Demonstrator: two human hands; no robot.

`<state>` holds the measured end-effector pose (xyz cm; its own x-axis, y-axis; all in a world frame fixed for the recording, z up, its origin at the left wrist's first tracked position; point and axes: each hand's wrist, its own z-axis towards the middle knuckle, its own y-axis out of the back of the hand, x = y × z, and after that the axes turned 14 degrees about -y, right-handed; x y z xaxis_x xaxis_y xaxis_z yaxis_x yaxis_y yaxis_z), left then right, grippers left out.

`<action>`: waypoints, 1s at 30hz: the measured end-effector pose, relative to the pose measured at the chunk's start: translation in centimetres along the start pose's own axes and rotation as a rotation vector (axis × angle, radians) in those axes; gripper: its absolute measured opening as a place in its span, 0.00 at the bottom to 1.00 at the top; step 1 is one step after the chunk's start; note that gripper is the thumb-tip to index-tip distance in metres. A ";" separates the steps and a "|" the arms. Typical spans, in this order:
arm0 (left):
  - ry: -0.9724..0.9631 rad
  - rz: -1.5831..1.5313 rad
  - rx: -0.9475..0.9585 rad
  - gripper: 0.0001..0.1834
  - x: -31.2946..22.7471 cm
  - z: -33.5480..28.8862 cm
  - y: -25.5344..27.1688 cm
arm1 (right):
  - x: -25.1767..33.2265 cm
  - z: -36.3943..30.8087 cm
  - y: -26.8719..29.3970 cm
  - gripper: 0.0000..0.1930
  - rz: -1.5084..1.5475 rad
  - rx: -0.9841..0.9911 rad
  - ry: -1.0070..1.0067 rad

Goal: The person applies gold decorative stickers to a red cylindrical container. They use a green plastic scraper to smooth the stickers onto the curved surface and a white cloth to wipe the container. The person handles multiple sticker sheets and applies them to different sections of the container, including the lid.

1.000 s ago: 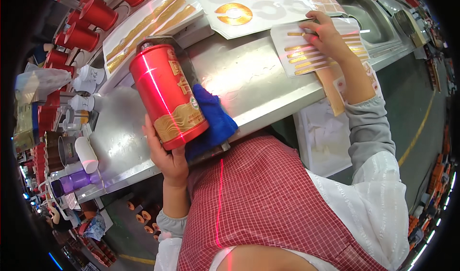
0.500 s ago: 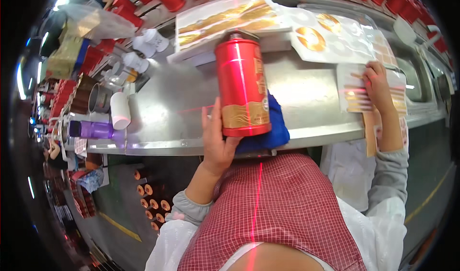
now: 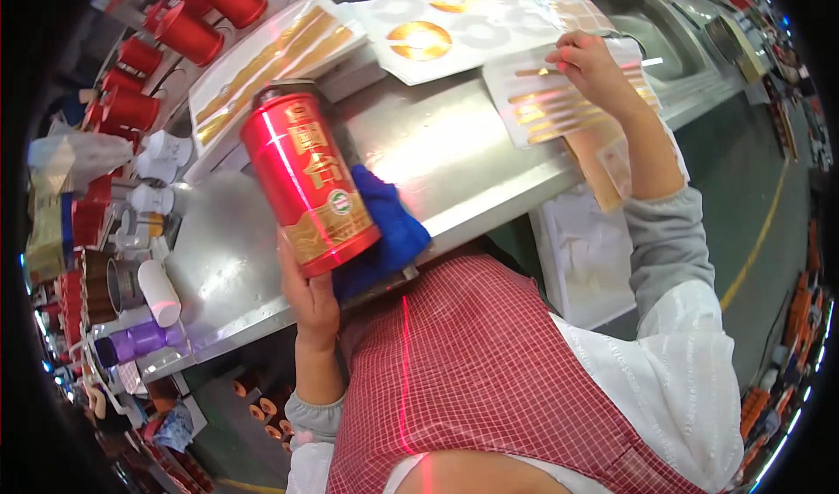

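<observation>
My left hand (image 3: 310,297) grips a red cylindrical bottle (image 3: 301,166) near its base; most of the fingers are hidden behind it. The bottle has gold markings, a gold wavy band low down and a dark top, and leans to the left. Close behind its lower end is a blue cloth (image 3: 389,223) at the table's front edge. Over a sheet of gold strip stickers (image 3: 546,114), my right hand (image 3: 594,70) has its thumb and fingers pinched together. What lies between those fingertips is too small to make out.
A white sheet with gold ring stickers (image 3: 419,40) and a stack of gold-banded sheets (image 3: 271,66) lie on the metal table (image 3: 446,136). A sink (image 3: 655,35) is at the far right. A purple bottle (image 3: 144,341) and white roll (image 3: 159,291) stand left; red canisters (image 3: 188,35) line the back.
The view has turned, so the table now slants. The red bottle has tilted left and rotated, showing more gold markings. My right hand has shifted over the strip stickers, its fingers still drawn together.
</observation>
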<state>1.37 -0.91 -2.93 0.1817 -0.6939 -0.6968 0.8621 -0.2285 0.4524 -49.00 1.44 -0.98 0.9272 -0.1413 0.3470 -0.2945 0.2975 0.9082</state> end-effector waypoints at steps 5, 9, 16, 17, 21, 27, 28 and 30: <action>0.017 0.030 -0.004 0.41 -0.3 0.1 -0.3 | 0.2 -0.5 -0.3 0.18 -0.048 0.102 -0.013; -0.004 0.037 -0.020 0.42 -0.2 -0.1 -0.3 | 0.8 -1.6 -1.4 0.17 -0.080 0.104 -0.040; 0.013 0.020 -0.034 0.42 -0.3 -0.1 -0.3 | 1.4 -1.4 -2.1 0.11 -0.205 -0.052 0.059; 0.008 0.026 -0.038 0.42 -0.3 -0.2 -0.4 | 1.7 -1.3 -2.1 0.11 -0.234 -0.071 0.081; 0.029 0.012 -0.037 0.42 -0.7 0.1 -0.4 | 2.0 -0.8 -2.3 0.08 -0.298 -0.146 0.117; -0.048 0.106 -0.066 0.39 -1.1 0.3 -0.2 | 1.3 -0.4 -2.3 0.05 -0.086 -0.240 0.035; -0.130 0.207 -0.091 0.37 -1.9 0.6 0.0 | 1.5 -0.6 -1.9 0.04 -0.033 -0.260 0.019; -0.268 0.278 -0.084 0.32 -3.8 1.3 0.4 | 3.7 -1.4 0.0 0.04 -0.022 -0.305 0.080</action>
<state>0.43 0.73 0.60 0.2933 -0.8778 -0.3787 0.8353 0.0426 0.5482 -45.21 2.27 -0.02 0.9513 -0.0798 0.2979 -0.2026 0.5667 0.7986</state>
